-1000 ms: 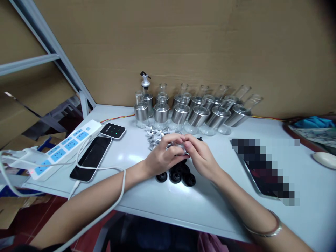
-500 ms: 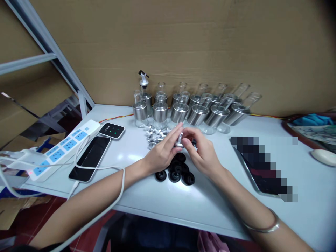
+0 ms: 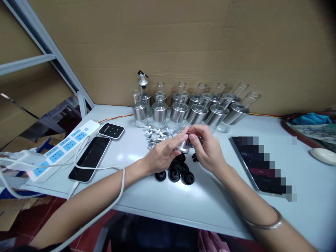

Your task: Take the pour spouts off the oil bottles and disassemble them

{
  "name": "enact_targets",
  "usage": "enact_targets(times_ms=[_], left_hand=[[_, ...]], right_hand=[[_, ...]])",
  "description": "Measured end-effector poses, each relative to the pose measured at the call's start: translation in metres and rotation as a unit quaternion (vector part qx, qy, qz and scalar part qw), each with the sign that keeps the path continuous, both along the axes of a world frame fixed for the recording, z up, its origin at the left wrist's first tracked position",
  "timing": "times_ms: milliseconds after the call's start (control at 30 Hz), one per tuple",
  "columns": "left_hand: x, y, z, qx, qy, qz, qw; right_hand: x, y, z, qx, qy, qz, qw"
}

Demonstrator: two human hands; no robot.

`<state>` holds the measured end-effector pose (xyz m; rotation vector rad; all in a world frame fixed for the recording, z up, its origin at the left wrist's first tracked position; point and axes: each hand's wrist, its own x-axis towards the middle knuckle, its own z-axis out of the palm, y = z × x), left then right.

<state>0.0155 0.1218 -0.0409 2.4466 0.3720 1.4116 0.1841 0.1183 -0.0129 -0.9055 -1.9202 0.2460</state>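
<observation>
My left hand (image 3: 162, 153) is closed around a silver pourer spout (image 3: 184, 149), whose flared round base faces down toward me. At the spout's upper end, the thumb and fingers of my right hand (image 3: 208, 150) are pinched together; any small part between them is hidden. Behind my left hand lies a heap of loose silver spouts (image 3: 155, 134). Black ribbed stoppers (image 3: 181, 170) are clustered on the table just below both hands. Some small black pieces (image 3: 194, 157) rest beside my right hand, partly covered by it.
Glass bottles with steel sleeves (image 3: 179, 112) stand in rows at the back; one carries a fitted pourer (image 3: 143, 79). To the left are a power strip (image 3: 63, 148), a phone (image 3: 90, 159) and a small Wi-Fi device (image 3: 111, 130). A white cable (image 3: 123, 182) crosses my left forearm. A tablet-like screen (image 3: 252, 164) lies right.
The spout has tilted, and its wide base now shows more fully toward me. My right hand has shifted slightly right, with its fingers at the spout's top. Small black pieces beside it have come into view.
</observation>
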Motion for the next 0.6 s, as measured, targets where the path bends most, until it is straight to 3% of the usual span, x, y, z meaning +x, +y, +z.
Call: enact_targets(times_ms=[300,467,600], left_hand=[[-0.0049,0.0032,0.0006,0.018,0.069,0.056,0.996],[-0.0036,0.0021,0.0015,0.021,0.074,0.054,0.996],[-0.0017,0.0009,0.0017,0.022,0.072,0.098,0.992]], right_hand=[[0.0006,0.0005,0.0,-0.029,-0.035,0.026,0.999],[-0.0009,-0.0021,0.0009,-0.004,-0.024,0.019,1.0],[-0.0028,-0.003,0.0003,0.021,-0.021,0.024,0.999]])
